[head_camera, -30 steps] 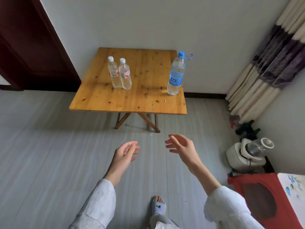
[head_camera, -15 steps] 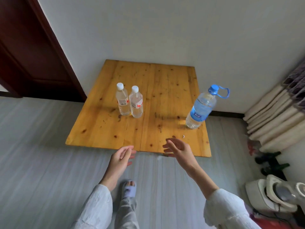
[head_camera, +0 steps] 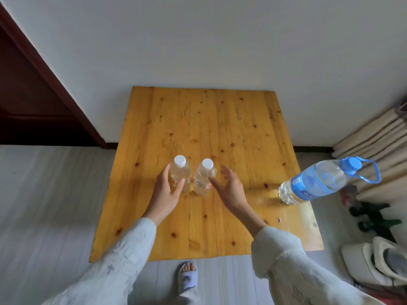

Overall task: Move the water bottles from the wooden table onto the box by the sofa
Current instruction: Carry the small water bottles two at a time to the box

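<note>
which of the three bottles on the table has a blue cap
The large clear bottle with a blue label, at the table's right edge; the two small bottles have white caps.

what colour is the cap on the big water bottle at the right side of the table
Blue, with a blue carry loop; the large clear water bottle shows it best in the head view.

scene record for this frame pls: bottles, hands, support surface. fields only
surface: wooden table
small bottles: left small bottle and right small bottle, white caps, upright, side by side
large bottle: large bottle, blue cap and label, near table's right edge
left hand: open, curled around left small bottle
right hand: open, fingers at right small bottle
moved: none yet
</note>
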The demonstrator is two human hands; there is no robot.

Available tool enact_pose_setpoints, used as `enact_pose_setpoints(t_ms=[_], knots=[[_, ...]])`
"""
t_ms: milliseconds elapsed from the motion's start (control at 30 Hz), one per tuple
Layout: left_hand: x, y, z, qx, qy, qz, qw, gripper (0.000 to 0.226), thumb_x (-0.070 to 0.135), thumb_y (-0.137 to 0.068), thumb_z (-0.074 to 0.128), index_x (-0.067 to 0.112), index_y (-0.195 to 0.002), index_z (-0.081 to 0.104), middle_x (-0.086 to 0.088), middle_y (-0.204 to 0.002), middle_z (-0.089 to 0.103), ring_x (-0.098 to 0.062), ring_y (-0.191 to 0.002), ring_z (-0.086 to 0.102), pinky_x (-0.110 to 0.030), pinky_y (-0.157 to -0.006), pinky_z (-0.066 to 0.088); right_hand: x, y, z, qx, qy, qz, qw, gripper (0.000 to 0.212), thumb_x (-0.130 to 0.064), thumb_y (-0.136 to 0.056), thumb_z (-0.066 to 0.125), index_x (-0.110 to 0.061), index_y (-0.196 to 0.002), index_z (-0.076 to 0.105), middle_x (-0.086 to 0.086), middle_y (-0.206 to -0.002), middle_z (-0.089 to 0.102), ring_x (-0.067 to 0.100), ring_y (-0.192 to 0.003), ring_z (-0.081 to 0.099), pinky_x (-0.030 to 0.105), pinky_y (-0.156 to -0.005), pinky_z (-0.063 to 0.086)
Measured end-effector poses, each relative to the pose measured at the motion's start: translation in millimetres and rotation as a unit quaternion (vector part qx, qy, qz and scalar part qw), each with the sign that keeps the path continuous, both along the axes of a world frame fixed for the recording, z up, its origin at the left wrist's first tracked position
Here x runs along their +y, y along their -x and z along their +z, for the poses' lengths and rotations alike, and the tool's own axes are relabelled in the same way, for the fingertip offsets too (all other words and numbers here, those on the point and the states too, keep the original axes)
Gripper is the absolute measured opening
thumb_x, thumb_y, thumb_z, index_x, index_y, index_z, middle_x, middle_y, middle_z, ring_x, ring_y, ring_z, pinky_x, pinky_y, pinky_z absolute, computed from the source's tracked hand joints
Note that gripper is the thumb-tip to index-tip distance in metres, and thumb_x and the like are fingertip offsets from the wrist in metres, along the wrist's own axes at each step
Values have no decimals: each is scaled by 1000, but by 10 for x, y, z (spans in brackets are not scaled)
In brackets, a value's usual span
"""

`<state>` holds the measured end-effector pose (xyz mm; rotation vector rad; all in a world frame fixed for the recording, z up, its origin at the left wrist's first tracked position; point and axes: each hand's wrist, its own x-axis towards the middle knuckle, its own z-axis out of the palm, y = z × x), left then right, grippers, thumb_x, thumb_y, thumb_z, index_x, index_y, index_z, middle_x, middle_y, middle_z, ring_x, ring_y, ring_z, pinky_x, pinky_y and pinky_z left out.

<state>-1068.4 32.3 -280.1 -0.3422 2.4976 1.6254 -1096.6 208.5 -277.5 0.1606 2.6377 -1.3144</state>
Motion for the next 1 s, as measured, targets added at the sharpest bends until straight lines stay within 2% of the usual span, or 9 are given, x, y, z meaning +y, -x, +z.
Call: enact_pose_setpoints(t_ms=[67, 133, 233, 433, 600, 667, 733, 867, 1000], knots=[[29, 180, -31, 23, 23, -29, 999, 61, 31, -92, 44, 23, -142, 12, 4, -150, 19, -2, -132, 19, -19, -106, 18, -99, 136, -81, 5, -13, 9, 1000, 70, -41, -83, 59, -12, -139, 29, 11, -141, 41, 25, -130, 38, 34, -104, 33], [29, 318, -94, 39, 28, -38, 998, 54, 30, -92, 44, 23, -139, 18, 1, -146, 28, -12, -134, 27, -25, -109, 24, -180, 218, -170, 19, -27, 12, 999, 67, -40, -83, 59, -11, -137, 32, 11, -138, 44, 25, -128, 39, 31, -103, 32], [-15, 474, -240, 41, 28, -31, 998, 40, 30, -92, 44, 24, -129, 31, -2, -133, 44, -19, -123, 43, -36, -105, 38, -268, 259, -281, 62, -39, 4, 997, 52, -35, -85, 58, -9, -128, 44, 9, -121, 56, 24, -114, 48, 26, -92, 36], [-27, 618, -330, 60, 51, -54, 995, 34, 31, -88, 49, 16, -119, 44, 1, -116, 54, -15, -105, 50, -25, -84, 40, -235, 230, -360, 97, 1, -11, 995, 39, -31, -87, 55, -7, -118, 50, 8, -110, 59, 15, -97, 49, 20, -80, 33], [118, 512, -249, 61, 56, -66, 994, 35, 33, -90, 44, 14, -120, 42, -5, -114, 57, -22, -103, 52, -33, -86, 44, 117, -123, -291, 89, 33, -91, 991, 33, -30, -87, 56, -8, -111, 51, -1, -96, 55, 12, -84, 49, 10, -68, 34], [277, 411, -177, 52, 30, -73, 996, 36, 35, -91, 42, 15, -121, 42, -6, -114, 56, -22, -105, 52, -35, -88, 44, 307, -365, -212, 92, 47, -126, 987, 30, -31, -87, 55, -11, -109, 52, -2, -95, 55, 13, -84, 51, 10, -70, 37], [496, 297, -66, 50, -2, -90, 995, 34, 36, -91, 42, 17, -119, 45, -2, -109, 56, -21, -104, 52, -34, -87, 43, 502, -631, -103, 95, 55, -157, 982, 28, -33, -87, 54, -15, -108, 52, -1, -99, 58, 14, -89, 54, 18, -77, 41], [1069, -36, 141, 60, -57, -209, 974, 35, 52, -83, 46, 25, -104, 49, 7, -100, 62, -18, -99, 58, -36, -85, 48, 929, -1298, 143, 123, 47, -231, 964, 27, -40, -86, 51, -17, -100, 54, 4, -94, 61, 15, -85, 54, 24, -76, 43], [1713, -600, 383, 71, -98, -345, 931, 49, 64, -72, 46, 24, -98, 53, 3, -97, 69, -14, -91, 63, -39, -84, 50, 1353, -2237, 397, 146, 44, -333, 930, 19, -31, -88, 54, -13, -96, 55, 7, -84, 61, 16, -74, 56, 17, -68, 43]])
